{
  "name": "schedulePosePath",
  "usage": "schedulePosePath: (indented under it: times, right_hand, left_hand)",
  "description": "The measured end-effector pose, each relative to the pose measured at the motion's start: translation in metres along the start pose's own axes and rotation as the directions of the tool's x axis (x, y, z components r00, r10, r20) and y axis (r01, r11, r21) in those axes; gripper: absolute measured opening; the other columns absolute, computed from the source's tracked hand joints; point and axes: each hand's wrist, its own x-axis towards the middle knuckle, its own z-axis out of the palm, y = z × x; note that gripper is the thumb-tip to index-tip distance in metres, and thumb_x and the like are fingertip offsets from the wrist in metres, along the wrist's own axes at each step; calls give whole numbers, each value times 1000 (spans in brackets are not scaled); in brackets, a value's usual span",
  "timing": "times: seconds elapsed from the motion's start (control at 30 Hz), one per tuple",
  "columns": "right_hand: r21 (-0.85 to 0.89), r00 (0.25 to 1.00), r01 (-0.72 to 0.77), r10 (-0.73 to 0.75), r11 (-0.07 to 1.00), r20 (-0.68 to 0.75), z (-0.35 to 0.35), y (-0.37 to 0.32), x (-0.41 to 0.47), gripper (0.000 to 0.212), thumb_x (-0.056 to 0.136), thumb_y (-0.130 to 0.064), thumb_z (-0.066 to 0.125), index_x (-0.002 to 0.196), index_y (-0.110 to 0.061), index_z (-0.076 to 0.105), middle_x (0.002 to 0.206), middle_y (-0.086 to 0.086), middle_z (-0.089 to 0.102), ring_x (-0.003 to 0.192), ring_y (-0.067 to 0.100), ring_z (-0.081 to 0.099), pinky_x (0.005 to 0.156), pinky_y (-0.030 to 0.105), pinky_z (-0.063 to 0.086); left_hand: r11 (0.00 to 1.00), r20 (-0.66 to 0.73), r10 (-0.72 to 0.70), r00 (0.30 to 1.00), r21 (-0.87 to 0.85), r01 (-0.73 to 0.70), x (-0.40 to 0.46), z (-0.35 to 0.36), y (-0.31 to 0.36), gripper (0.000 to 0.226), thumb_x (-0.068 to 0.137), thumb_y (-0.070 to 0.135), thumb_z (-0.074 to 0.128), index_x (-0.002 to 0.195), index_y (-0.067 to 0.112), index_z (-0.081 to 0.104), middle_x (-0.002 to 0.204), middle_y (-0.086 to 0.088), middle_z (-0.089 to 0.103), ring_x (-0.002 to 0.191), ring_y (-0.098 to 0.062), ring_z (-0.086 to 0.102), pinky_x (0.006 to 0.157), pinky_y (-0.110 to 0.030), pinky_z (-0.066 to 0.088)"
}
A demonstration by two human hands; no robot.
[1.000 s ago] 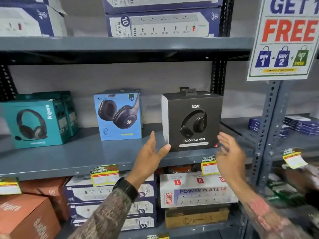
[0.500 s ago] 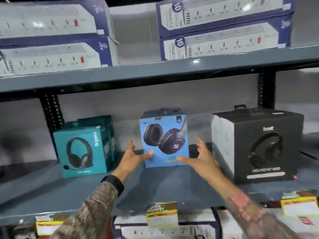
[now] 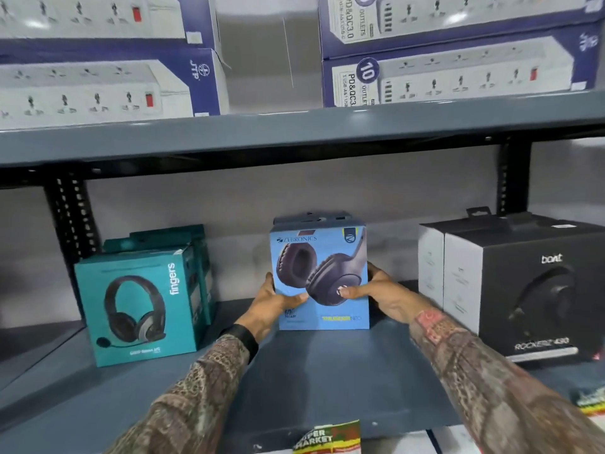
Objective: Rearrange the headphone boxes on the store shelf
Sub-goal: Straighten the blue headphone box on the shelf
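Dim, motion-blurred, edges warped

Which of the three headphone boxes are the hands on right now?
The blue Zebronics box in the middle: left hand and right hand grip its sides. Teal box and black box stand untouched.

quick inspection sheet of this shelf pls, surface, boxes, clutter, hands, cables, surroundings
surface: grey metal shelf, mostly bare in front.
job's things: blue headphone box upright at centre; teal headphone box at left with another behind it; black headphone box at right, a second beside it.
clutter: price tag on the front edge.
grippers: left hand and right hand hold the blue box by its sides, thumbs on the front; a two-handed grip.
cables: nothing seen.
surroundings: power strip boxes stacked on the shelf above; perforated uprights behind.
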Motion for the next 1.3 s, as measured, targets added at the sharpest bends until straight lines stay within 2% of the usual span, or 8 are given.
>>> schedulePosePath:
  times: [0.13,0.37,0.6,0.77,0.9,1.03,1.23,1.3]
  right_hand:
    - [81,998,-41,44,996,-40,0,9,11,73,66,-5,95,132,-16,68,122,2,82,120,23,72,107,35,53]
    - [139,988,-77,94,987,-122,9,11,4,59,73,-11,93,127,-13,69,112,3,84,103,22,79,89,34,60]
    - [52,996,-19,23,998,-89,10,1,-47,51,71,-11,95,118,-13,75,110,1,85,99,13,80,77,22,57]
    - [70,995,36,-30,997,-95,21,3,-92,58,69,-16,96,123,-15,74,112,-1,85,105,14,79,81,23,57]
    - [85,994,57,-49,995,-93,31,2,-128,58,71,-20,96,124,-20,73,113,-4,84,99,6,78,71,14,56]
    - [79,992,69,-60,995,-111,39,-1,-149,70,70,-26,97,134,-18,69,120,-3,82,108,13,77,82,24,57]
    - [81,996,56,-50,995,-75,44,-12,-165,61,80,-23,91,135,-19,67,125,1,80,113,16,76,81,21,57]
    - [49,993,56,-51,997,-106,46,-13,-172,82,76,-33,94,148,-21,56,137,-2,74,126,17,69,92,26,55]
  left_hand:
    - [999,90,-42,995,-1,42,7,0,-7,74,78,13,87,147,14,61,139,-10,78,122,-27,77,98,-37,64]
    - [998,22,-57,998,31,56,-2,5,-6,63,79,19,87,139,19,68,131,-7,82,125,-35,76,113,-57,56]
    - [997,14,-58,998,52,57,-54,6,0,47,95,9,80,140,10,69,132,-9,82,124,-32,77,100,-41,64]
    - [996,-8,-33,999,81,33,-102,7,4,46,97,9,78,142,8,67,135,-11,80,126,-33,76,107,-48,61]
    - [994,-2,-18,1000,106,18,-138,11,12,41,99,8,75,139,11,69,131,-5,82,112,-17,81,92,-29,66]
    - [995,-23,-1,1000,96,3,-161,17,17,37,100,6,73,136,12,69,118,3,86,104,-13,82,87,-24,66]
    - [995,-89,18,996,100,-9,-181,34,27,44,103,10,70,146,11,62,125,2,80,131,-33,71,93,-27,65]
    - [994,-106,23,994,109,-11,-188,36,29,51,101,14,73,150,16,60,129,4,79,134,-32,70,93,-26,65]
